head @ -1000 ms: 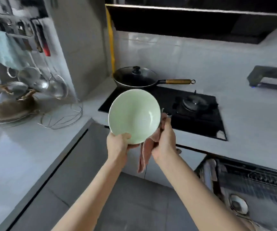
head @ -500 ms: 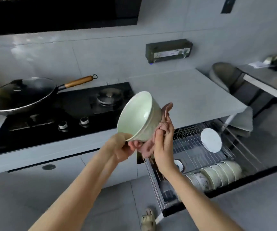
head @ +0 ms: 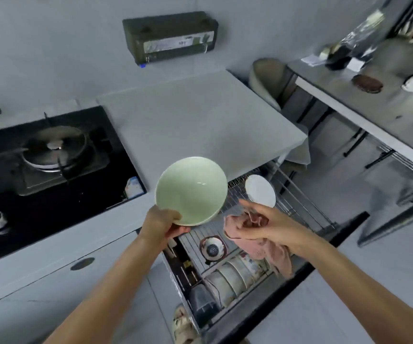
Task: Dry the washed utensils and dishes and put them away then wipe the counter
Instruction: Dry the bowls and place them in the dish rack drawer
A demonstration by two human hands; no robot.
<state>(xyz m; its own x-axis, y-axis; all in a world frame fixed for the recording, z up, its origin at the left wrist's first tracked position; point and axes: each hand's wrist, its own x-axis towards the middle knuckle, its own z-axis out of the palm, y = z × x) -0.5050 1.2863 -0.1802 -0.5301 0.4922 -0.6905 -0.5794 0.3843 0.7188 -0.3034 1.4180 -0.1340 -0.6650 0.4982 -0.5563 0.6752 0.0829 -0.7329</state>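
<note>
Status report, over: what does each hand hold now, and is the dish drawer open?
Left hand grips green bowl at rim. Right hand holds pink cloth, off the bowl. Dish drawer open below, path looks clear.

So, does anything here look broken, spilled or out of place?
Nothing stands out. The left hand grips the green bowl by its rim, the right hand holds the pink cloth beside it, and the bowls in the drawer rack stand in a neat row.
</note>
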